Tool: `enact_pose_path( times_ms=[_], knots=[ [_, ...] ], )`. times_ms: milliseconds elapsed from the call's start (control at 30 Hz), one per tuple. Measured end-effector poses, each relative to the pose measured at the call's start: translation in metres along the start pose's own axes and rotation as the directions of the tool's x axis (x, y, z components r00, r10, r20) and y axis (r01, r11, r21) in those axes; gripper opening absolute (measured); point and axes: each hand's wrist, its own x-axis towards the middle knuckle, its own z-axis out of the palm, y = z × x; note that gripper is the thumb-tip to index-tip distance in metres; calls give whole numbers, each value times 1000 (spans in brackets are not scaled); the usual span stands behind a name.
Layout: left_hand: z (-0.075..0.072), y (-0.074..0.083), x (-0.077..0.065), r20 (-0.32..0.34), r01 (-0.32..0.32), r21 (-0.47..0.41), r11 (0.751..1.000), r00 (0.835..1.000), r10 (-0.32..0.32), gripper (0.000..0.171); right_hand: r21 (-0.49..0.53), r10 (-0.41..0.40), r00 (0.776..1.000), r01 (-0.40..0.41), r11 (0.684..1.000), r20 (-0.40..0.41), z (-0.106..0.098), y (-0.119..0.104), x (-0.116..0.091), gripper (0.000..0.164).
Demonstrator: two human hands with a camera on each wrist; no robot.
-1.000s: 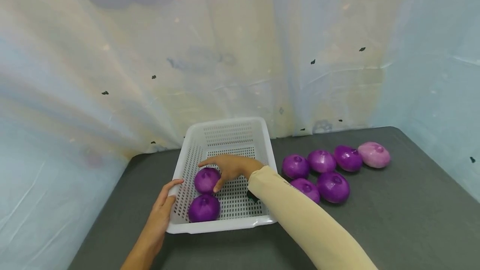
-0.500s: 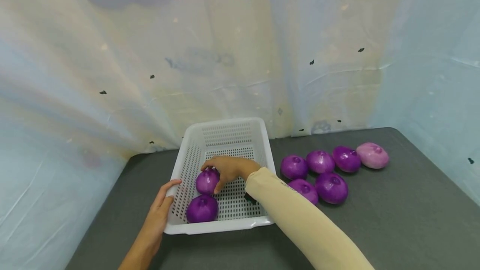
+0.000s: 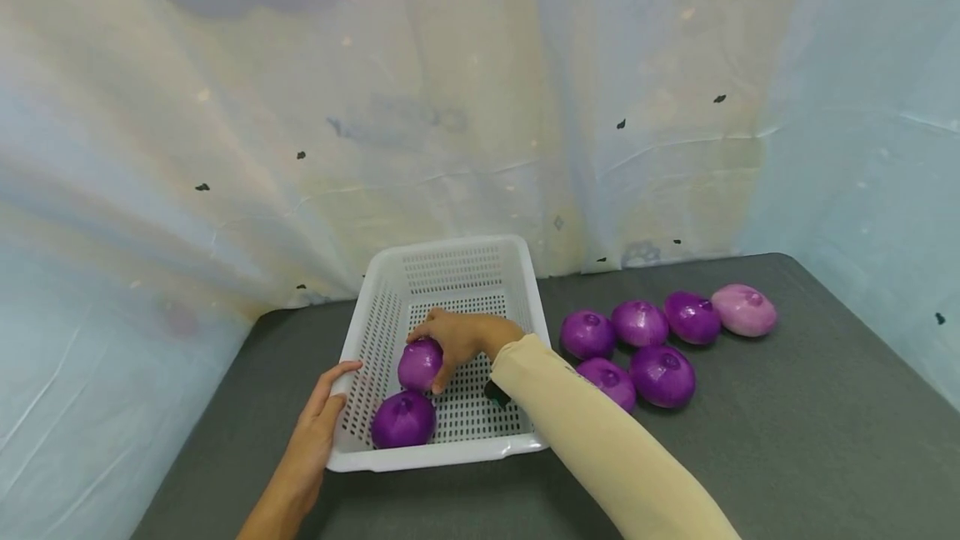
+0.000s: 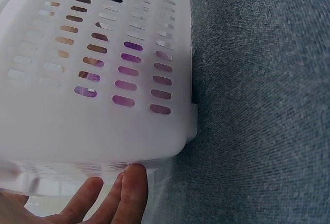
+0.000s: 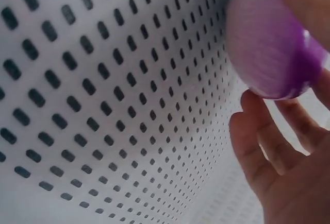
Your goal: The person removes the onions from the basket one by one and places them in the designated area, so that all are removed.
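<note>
A white perforated plastic basket (image 3: pixel 442 461) stands on the dark table, and my left hand (image 3: pixel 318 419) grips its left rim. In the left wrist view, fingertips (image 4: pixel 135 175) touch the outside of the basket. Inside the basket, my right hand (image 3: pixel 461 340) holds a purple onion (image 3: pixel 420 363), thumb on the near side and fingers on the far side. The right wrist view shows the same onion (image 5: pixel 273 38) between the fingers, close to the perforated surface. Another purple onion (image 3: pixel 403 420) rests in the near left corner, just in front of the held one.
Several purple onions (image 3: pixel 663 376) lie grouped on the table right of the basket, with a paler pink one (image 3: pixel 744 310) at the far right. The right sleeve (image 3: pixel 592 432) crosses the basket's right rim. A patterned curtain (image 3: pixel 450 107) hangs behind the dark table (image 3: pixel 810 407).
My right hand has closed round the farther onion in the basket and shifted it slightly right. The left hand stays at the basket's rim.
</note>
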Motion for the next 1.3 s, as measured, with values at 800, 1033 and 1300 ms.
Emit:
enact_pose_path(
  times_ms=[800, 1033, 1300],
  knots=[
    [0, -2, -2, 3, -25, -28, 999, 1000, 25, 43, 76, -26, 985, 13, 997, 172, -9, 7, -5, 78],
    [-3, -1, -3, 5, -18, -7, 1000, 1000, 18, 43, 60, -18, 986, 9, 998, 166, -7, 5, -2, 77],
    [-1, 0, -2, 11, -28, -25, 999, 1000, 28, 43, 61, -3, 991, -5, 998, 133, -9, 6, -5, 77]
  ],
)
